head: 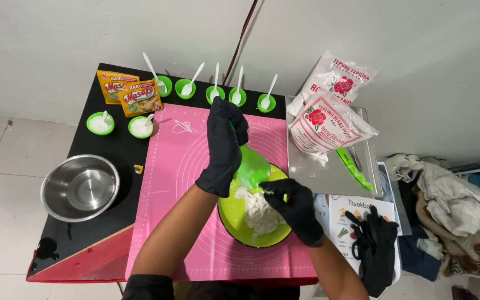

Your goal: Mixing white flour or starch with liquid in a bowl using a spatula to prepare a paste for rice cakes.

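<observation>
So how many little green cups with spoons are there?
7. Five in a back row, two nearer, left of the pink mat. None seem hidden.

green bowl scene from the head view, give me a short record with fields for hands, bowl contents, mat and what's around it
left hand: black-gloved left hand grips a green spatula over the bowl
right hand: black-gloved right hand at the bowl's right rim, fingers touching the dough
bowl: green bowl holding white dough
mat: pink mat under the bowl
around: steel bowl at left, flour bags on a metal tray at right
</observation>
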